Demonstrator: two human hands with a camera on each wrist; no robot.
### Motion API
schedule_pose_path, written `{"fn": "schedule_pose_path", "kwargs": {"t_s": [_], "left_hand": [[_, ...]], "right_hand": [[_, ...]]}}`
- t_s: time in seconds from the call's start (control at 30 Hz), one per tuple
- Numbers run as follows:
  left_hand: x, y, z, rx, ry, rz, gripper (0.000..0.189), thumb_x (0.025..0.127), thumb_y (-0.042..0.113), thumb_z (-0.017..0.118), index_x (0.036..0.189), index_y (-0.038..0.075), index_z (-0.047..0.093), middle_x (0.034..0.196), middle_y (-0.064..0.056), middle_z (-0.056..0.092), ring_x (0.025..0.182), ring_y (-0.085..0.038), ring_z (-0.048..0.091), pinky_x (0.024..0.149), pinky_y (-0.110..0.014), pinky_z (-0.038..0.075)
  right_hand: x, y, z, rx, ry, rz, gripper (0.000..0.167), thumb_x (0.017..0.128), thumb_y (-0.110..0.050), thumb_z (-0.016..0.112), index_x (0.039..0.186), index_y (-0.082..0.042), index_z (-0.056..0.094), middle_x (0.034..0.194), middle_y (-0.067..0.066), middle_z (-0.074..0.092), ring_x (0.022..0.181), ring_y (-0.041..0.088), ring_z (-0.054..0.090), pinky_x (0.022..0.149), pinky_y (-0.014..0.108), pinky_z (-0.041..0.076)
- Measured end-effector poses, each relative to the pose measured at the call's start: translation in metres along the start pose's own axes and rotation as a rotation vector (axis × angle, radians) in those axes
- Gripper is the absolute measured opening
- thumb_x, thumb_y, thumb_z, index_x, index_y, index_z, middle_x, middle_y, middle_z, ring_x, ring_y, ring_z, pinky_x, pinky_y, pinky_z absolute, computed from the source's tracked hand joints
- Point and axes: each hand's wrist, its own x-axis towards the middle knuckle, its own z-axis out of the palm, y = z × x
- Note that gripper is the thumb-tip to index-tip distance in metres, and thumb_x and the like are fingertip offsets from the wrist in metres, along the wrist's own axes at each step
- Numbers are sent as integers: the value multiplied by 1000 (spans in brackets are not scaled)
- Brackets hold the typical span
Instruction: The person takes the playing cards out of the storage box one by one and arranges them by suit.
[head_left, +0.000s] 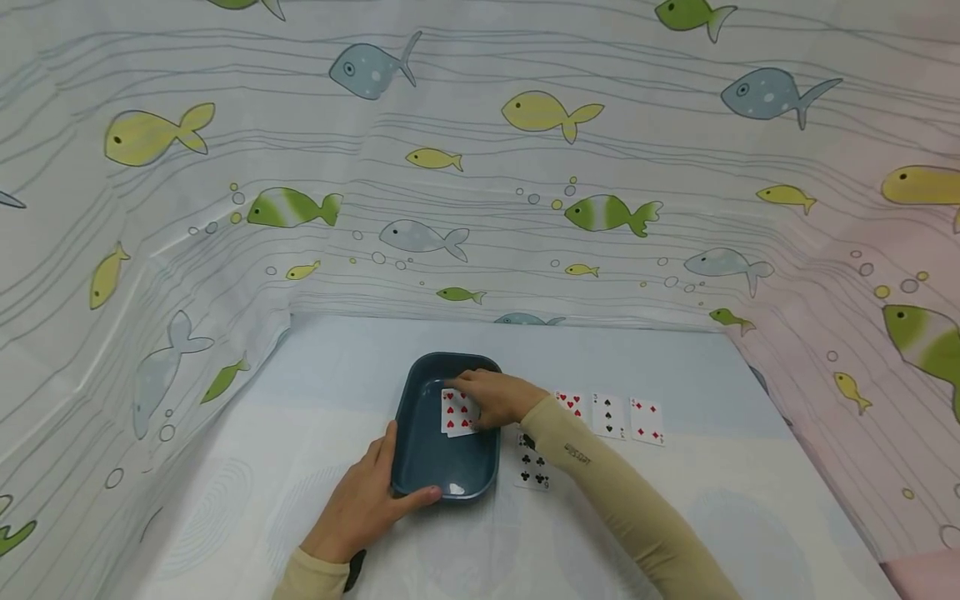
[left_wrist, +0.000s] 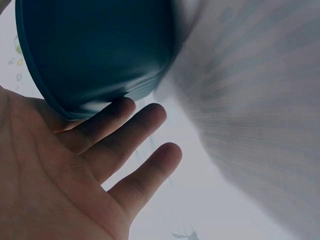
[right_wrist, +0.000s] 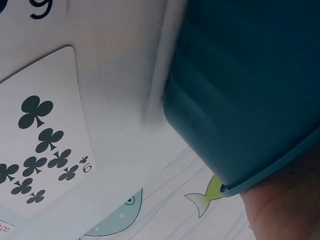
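"Tray (head_left: 423, 450) loc?"

"On table (head_left: 315, 375), abt center, dark blue, flat on its base, L of the loose cards."

"L hand (head_left: 363, 500)?"

"At tray's near L corner. Thumb on near rim, other fingers along L side, fairly straight, spread, not clenched. L wrist cam matches: fingers (left_wrist: 132, 180) stretched out by outer wall."

"OK, R hand (head_left: 498, 400)?"

"Reaches over R rim into tray. Fingers bent down at heart card (head_left: 456, 412), hiding its R part. Pinching or just touching? Can't tell. R wrist cam gets only a bit of hand past the rim, tips hidden."

"Heart card lies where?"

"In tray, R half, faceup. Maybe 2 stacked, edges look a bit off, can't be sure."

"Cards outside?"

"Row R of tray: 2nd heart card (head_left: 573, 405), partly behind R sleeve (head_left: 630, 500); then black card (head_left: 608, 417), suit too small to tell; then diamond card (head_left: 647, 422), 4 big pips. Club card (head_left: 532, 467) sits nearer the person, beside tray, top part behind same sleeve."

"Sleeves, b/g?"

"Both beige, R one w/ small dark lettering. Dark band (head_left: 356, 571) at L wrist. B/g = fish-print sheet (head_left: 480, 192), yellow, green & blue-gray fish, behind table and along both sides."
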Motion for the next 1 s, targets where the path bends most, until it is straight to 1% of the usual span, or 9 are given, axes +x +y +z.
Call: {"fn": "schedule_pose_path", "kwargs": {"t_s": [0.13, 0.3, 0.63, 0.83, 1.0], "left_hand": [[0, -1, 0, -1, -2, -3, 124, 78, 80, 65, 162, 3, 15, 154, -23, 39, 129, -38, 53, 103, -55, 45], [0, -1, 0, -7, 1, -1, 124, 78, 79, 65, 162, 3, 15, 155, -23, 39, 129, -38, 52, 103, -55, 45], [-1, -2, 1, -21, 4, 0, 124, 78, 79, 66, 162, 3, 15, 154, -22, 40, 127, -36, 53, 103, -53, 46], [-1, -1, 1, -22, 6, 3, 124, 78, 79, 66, 162, 3, 15, 154, -21, 40, 127, -36, 53, 103, -53, 46], [-1, -2, 1, -19, 11, 10, 124, 78, 79, 66, 162, 3, 15, 154, -21, 40, 127, -36, 54, 102, -53, 46]], "right_hand": [[3, -2, 0, -24, -19, 15, 84, 83, -33, 85, 155, -19, 44, 148, 3, 51, 130, 18, 51, 108, 35, 43], [7, -5, 1, -59, -39, 26, 83, 82, -33, 85, 154, -20, 45, 147, 2, 52, 131, 18, 50, 108, 35, 43], [10, -9, 1, -62, -104, 79, 87, 80, -32, 84, 156, -23, 42, 150, 2, 50, 134, 19, 48, 109, 39, 42], [11, -10, 2, -66, -115, 103, 88, 79, -33, 83, 156, -25, 41, 150, 2, 50, 134, 20, 48, 111, 42, 40], [12, -9, 5, -79, -111, 103, 88, 79, -34, 83, 156, -25, 41, 150, 1, 50, 133, 20, 48, 112, 43, 39]]}}
